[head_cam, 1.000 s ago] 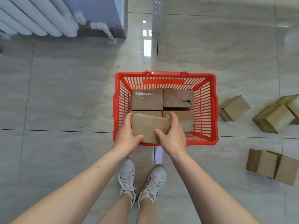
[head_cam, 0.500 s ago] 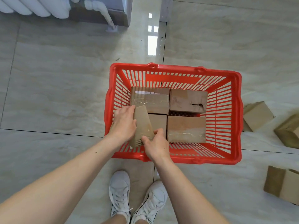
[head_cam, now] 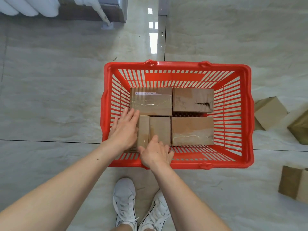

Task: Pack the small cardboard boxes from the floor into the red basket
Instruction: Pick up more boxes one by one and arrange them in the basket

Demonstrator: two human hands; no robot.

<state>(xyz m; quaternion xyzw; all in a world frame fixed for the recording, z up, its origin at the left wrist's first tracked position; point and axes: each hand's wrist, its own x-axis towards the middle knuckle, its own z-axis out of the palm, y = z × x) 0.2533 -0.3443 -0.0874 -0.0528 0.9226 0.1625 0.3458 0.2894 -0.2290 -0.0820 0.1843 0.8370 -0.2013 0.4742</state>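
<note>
Boxes fill the floor of the red basket as I seat one more on edge, the narrow box, in the basket's near-left corner. My left hand lies flat, fingers straight, against that box's left side, between it and the basket's left wall; my right hand rests at its near end, fingers loosely spread, pinching nothing. Just right of it stands a second upright box, with a flat box beyond and two more, a taped box and a torn box, along the basket's far wall. To do this well, I judge, I should press down evenly until it sits level with its neighbours, then slip my left fingers out without tipping it. Loose boxes lie on the tiles right of the basket, waiting.
</note>
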